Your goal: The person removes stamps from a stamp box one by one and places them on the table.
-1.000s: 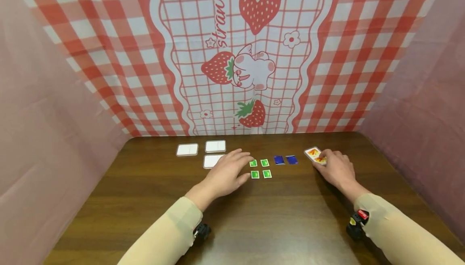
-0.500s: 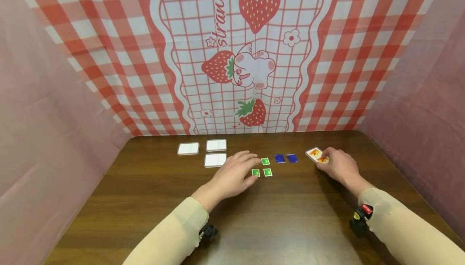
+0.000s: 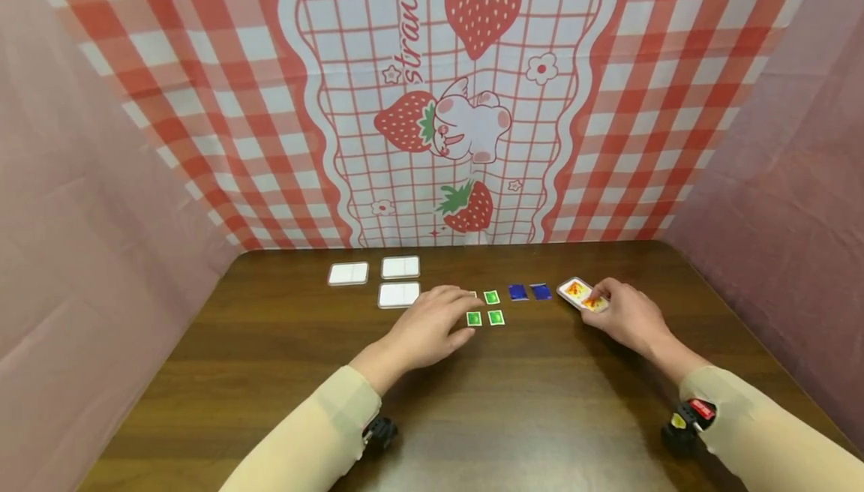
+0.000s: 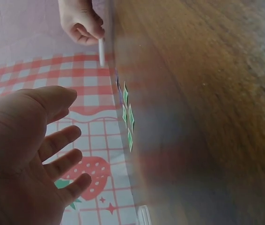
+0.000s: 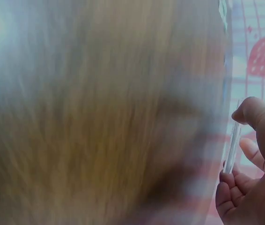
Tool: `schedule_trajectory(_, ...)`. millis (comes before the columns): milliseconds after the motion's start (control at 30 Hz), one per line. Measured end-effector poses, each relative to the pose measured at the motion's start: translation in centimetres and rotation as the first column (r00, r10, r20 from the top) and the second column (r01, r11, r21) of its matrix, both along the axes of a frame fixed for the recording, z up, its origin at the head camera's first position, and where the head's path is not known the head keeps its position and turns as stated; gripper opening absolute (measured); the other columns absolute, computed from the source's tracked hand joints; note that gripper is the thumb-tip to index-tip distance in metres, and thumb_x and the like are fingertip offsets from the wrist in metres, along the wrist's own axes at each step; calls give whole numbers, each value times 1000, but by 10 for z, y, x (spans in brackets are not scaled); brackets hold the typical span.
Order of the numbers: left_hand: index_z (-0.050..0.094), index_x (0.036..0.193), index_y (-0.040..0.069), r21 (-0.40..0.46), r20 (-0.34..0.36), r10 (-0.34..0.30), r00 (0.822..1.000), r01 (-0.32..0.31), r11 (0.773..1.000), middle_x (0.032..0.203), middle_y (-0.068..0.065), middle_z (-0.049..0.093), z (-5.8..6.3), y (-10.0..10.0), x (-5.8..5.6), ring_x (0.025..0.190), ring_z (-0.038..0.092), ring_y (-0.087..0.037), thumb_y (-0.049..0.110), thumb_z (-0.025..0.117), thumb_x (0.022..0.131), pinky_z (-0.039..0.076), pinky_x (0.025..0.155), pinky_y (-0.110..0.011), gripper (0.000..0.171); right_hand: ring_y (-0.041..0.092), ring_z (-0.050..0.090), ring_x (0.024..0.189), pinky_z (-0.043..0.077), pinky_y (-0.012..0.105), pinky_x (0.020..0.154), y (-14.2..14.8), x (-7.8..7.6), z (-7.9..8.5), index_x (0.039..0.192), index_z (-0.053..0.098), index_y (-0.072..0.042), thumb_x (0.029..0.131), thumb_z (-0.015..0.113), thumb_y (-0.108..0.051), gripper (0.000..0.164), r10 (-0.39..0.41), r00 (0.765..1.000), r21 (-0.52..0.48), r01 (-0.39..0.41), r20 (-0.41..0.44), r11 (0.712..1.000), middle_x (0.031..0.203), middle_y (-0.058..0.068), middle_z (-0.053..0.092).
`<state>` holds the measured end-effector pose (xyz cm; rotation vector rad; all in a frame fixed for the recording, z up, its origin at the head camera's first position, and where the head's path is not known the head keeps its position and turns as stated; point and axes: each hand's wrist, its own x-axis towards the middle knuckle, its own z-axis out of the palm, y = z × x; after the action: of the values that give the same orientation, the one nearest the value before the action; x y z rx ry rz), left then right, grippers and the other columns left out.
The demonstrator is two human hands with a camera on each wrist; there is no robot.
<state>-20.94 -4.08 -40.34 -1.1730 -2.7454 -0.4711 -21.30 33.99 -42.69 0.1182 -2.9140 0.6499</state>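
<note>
My right hand (image 3: 626, 318) pinches a clear-edged card (image 3: 574, 289) with orange-and-yellow pictures on white, at the right of the table. Seen edge-on in the right wrist view, the card (image 5: 232, 146) sits between thumb and fingers. My left hand (image 3: 425, 333) is held beside several small green square pieces (image 3: 496, 318), partly covering one. The left wrist view shows that hand (image 4: 34, 150) with its fingers apart and nothing in it. Two dark blue square pieces (image 3: 517, 292) lie between the green ones and the card.
Three white, clear-edged cards (image 3: 399, 295) lie flat at the table's back left. A strawberry-print checked cloth (image 3: 439, 124) hangs behind the brown wooden table (image 3: 526, 409). Pink cloth walls (image 3: 88, 214) stand on both sides.
Over the last half second, the right hand has shifted the card slightly left, toward the blue pieces. The left hand has stayed near the green pieces with only small shifts.
</note>
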Motion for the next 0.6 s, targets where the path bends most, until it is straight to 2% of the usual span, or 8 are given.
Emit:
schedule_trajectory(167, 64, 155, 17, -30, 6, 4, 1000, -4, 1000, 158, -5, 61, 0, -4, 2, 150, 51, -29, 31, 74, 109, 40, 124, -53, 49, 24, 61, 81, 48, 41, 69, -27, 11, 6, 105, 69, -6, 85, 90, -23, 34, 104, 993, -34, -106, -59, 994, 98, 12, 73)
schedule_trajectory(300, 61, 158, 16, -35, 22, 2, 1000, -1, 999, 159, -5, 60, 0, -8, 5, 152, 50, -29, 32, 75, 108, 38, 126, -52, 54, 21, 60, 85, 48, 38, 72, -50, 18, 6, 98, 67, -12, 85, 93, -18, 29, 212, 973, -57, -218, -95, 974, 98, 6, 70)
schedule_trajectory(433, 60, 158, 14, -31, 45, -3, 999, 5, 1000, 161, -7, 58, -1, -12, 10, 152, 50, -30, 32, 77, 107, 38, 126, -52, 57, 19, 56, 88, 47, 35, 73, -71, 23, 4, 90, 60, -19, 84, 95, -17, 35, 316, 943, -51, -322, -101, 945, 99, -1, 65)
schedule_trajectory(600, 64, 151, 13, -29, 69, -9, 998, 11, 1000, 162, -8, 57, -6, -18, 14, 151, 50, -30, 33, 80, 105, 39, 125, -52, 53, 18, 58, 98, 49, 38, 79, -96, 30, 2, 87, 55, -24, 82, 95, -18, 41, 438, 893, -36, -444, -101, 896, 112, -5, 69)
